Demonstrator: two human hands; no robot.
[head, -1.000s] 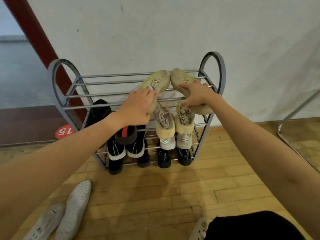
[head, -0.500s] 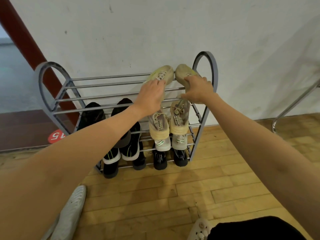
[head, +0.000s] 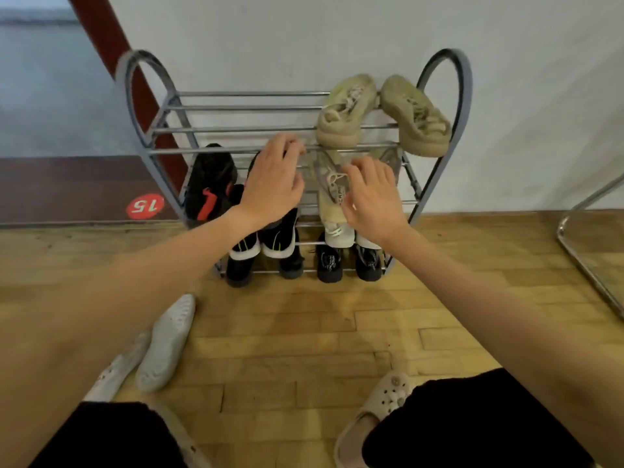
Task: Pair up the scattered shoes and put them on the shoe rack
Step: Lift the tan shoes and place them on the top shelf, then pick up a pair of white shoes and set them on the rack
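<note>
A grey metal shoe rack [head: 236,130] stands against the white wall. Two beige sneakers lie on the right of its top shelf: one [head: 347,109] and its mate [head: 417,116] side by side, heels toward me. My left hand [head: 275,184] and my right hand [head: 373,194] hover in front of the rack below that shelf, fingers relaxed, holding nothing. Cream sneakers [head: 332,194] and black shoes [head: 209,184] fill the middle shelf. More black shoes [head: 329,261] sit on the bottom. Two white clogs [head: 165,342] lie sole-up on the floor at the left.
The wooden floor [head: 337,332] stretches in front of the rack. A chrome tube frame [head: 580,251] stands at the right. A red round sticker marked 15 [head: 145,206] lies left of the rack. I wear beige clogs [head: 378,410] near the bottom edge.
Both hands have let go of the beige sneakers, which now rest on the top shelf. The hands have drawn back and down toward me.
</note>
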